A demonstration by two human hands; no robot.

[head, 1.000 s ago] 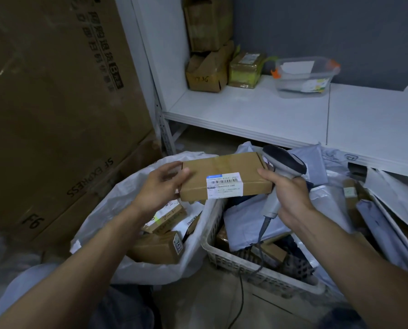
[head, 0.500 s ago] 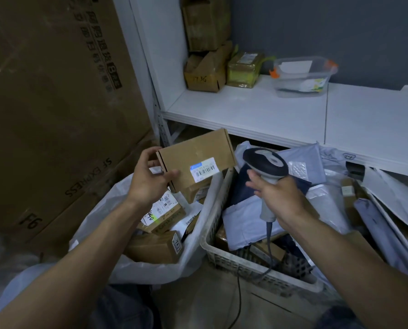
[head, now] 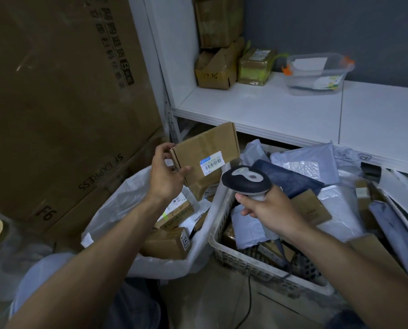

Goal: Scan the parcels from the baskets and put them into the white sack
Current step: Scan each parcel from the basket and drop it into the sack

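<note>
- Left hand [head: 166, 173] pinches flat brown cardboard parcel [head: 205, 154] by its left end, tilted, above white plastic sack [head: 117, 205].
- Right hand [head: 265, 210] grips grey handheld scanner [head: 245, 179], aimed at parcel's barcode label [head: 211, 162].
- Step: scanning, probably. Next: lower parcel into sack, return to white slatted basket [head: 264, 267].

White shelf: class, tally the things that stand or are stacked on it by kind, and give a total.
Brown cardboard boxes: 2
Yellow-taped parcel: 1
Clear plastic tub: 1
Total: 4
</note>
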